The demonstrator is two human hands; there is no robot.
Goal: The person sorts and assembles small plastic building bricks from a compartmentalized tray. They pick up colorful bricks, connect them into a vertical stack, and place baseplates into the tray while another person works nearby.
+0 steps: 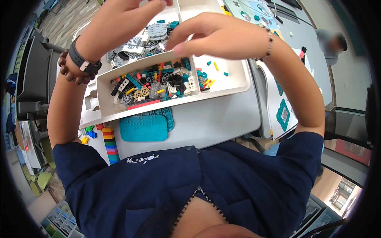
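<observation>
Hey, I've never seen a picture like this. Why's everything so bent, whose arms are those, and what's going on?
There's no machine here, just a person's two bare hands. The only picture comes from a wide fisheye camera on their head, looking down, so edges curve.

The left hand, partly cut off by the top edge, and the right hand are over a white divided tray of building pieces. Whether either holds a piece, I can't tell.

On the grey table, nearer the body, lie teal studded plates. To their left is a rainbow-striped row of bricks.
</observation>
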